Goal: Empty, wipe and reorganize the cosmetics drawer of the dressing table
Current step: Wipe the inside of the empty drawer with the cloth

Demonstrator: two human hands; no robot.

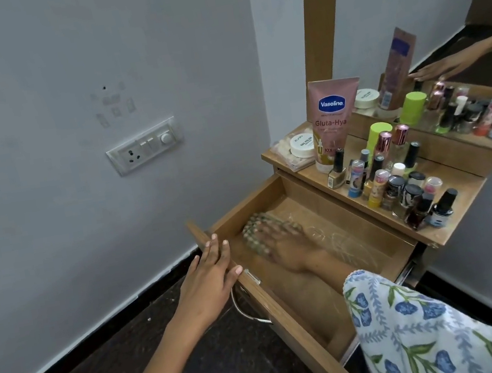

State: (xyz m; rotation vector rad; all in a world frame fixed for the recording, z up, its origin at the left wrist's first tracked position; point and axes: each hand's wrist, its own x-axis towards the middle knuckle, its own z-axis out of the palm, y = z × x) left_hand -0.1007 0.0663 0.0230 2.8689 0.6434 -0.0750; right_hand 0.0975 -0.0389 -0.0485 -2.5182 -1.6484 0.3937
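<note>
Right hand [284, 246] (blurred) inside open drawer [279, 317].

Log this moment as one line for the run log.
stage: wiping | drawer: open, emptied | right hand: cloth on drawer floor, blurred | left hand: on drawer front | cosmetics: on tabletop

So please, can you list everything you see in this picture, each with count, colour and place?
drawer: one, light wood, pulled open below the tabletop, nothing inside but the cloth and hand
cloth: one, greenish patterned, blurred, on the drawer floor under the right hand
Vaseline tube: one, pink, standing at the back of the tabletop
white jar: one, left of the tube
small bottles: many, mixed colours, crowded on the tabletop
green-capped bottle: one, lime, among them
mirror: one, wood frame, behind the tabletop
switch panel: one, white, on the wall
left hand: resting open on the drawer front
right hand: inside the drawer, on the cloth
</note>
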